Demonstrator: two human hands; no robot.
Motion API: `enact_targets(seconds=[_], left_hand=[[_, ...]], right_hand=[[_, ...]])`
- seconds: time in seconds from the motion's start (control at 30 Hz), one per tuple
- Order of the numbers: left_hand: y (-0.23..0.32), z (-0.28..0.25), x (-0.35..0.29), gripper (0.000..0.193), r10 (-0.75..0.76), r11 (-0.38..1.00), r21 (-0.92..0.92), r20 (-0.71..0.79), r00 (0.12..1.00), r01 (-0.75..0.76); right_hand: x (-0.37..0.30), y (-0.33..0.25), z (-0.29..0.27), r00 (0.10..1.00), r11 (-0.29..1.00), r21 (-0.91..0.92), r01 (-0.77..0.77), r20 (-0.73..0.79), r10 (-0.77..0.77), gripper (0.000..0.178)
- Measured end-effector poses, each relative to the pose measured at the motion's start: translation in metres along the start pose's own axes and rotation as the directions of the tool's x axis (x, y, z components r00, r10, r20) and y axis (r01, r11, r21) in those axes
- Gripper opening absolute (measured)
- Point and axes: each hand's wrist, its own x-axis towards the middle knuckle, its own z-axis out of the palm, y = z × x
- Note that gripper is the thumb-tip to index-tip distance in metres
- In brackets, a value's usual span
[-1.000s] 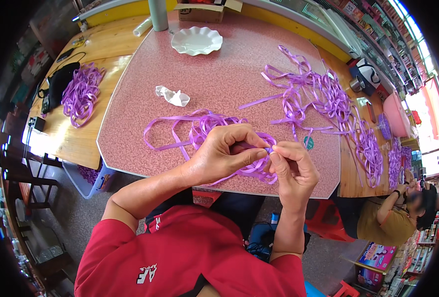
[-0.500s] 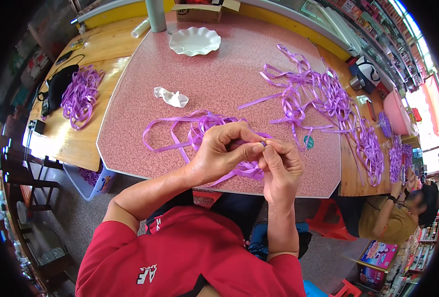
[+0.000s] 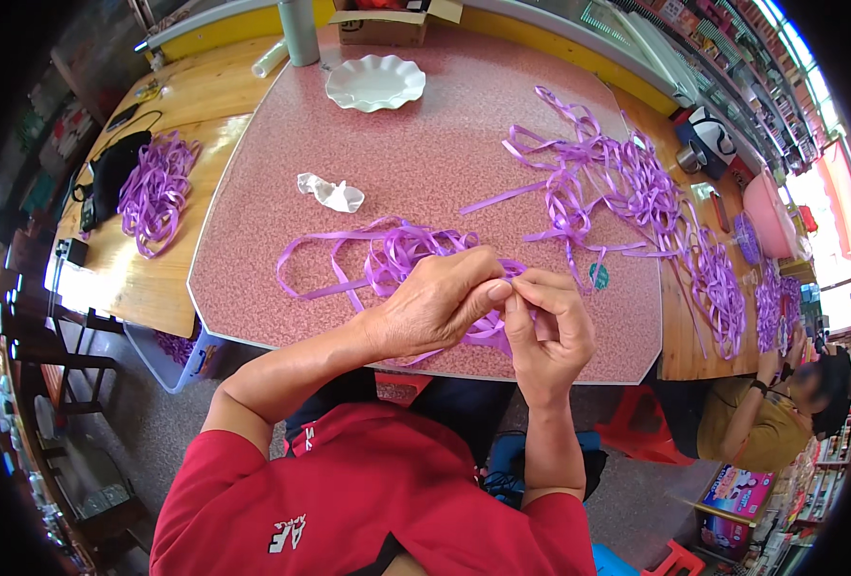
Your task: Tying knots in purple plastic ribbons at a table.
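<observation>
Over the near part of the pink speckled table (image 3: 252, 278), my left hand (image 3: 433, 300) and my right hand (image 3: 550, 334) meet with thumbs and fingertips pinched together. Both are closed on purple ribbon, though the bit between the tips is almost hidden by the fingers. Just behind and beneath them lies a loose heap of purple ribbon (image 3: 394, 257), one wide loop reaching out to the left. A larger tangle of the same ribbon (image 3: 641, 182) spreads over the table's right side, with a loose end pointing left toward the middle.
A scalloped white dish (image 3: 375, 83), a green cylinder (image 3: 299, 34) and a cardboard box (image 3: 382, 29) stand at the back. Crumpled white tissue (image 3: 331, 192) lies left of centre. More ribbon (image 3: 156, 192) rests on the left wooden table. A co-worker (image 3: 761, 413) sits at right.
My fingers have shifted their pinch: the left hand has rolled over so its back shows more, and the small purple bit seen between the fingertips is now covered. The heaps stay put.
</observation>
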Motion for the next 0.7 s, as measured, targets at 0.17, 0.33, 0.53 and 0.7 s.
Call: enact_targets(seconds=[0.17, 0.33, 0.53, 0.7], left_hand=[[-0.007, -0.007, -0.002, 0.026, 0.102, 0.995, 0.012, 0.040, 0.994, -0.103], [-0.013, -0.013, -0.001, 0.026, 0.329, 0.929, 0.167, 0.042, 0.944, -0.331], [-0.010, -0.008, 0.000, 0.021, 0.391, 0.910, 0.165, -0.040, 0.919, -0.380], [-0.011, -0.004, -0.007, 0.030, 0.307, 0.946, 0.130, -0.050, 0.951, -0.298]], right_hand=[[0.002, -0.017, 0.001, 0.927, 0.879, 0.302, -0.370, 0.051, 0.373, 0.023], [0.000, -0.014, -0.009, 0.983, 0.991, 0.071, -0.113, 0.155, 0.101, 0.019], [-0.004, -0.016, -0.005, 0.987, 0.990, 0.075, -0.117, 0.118, 0.108, 0.014], [0.001, -0.015, -0.002, 0.992, 0.997, -0.035, 0.062, 0.110, -0.057, 0.015]])
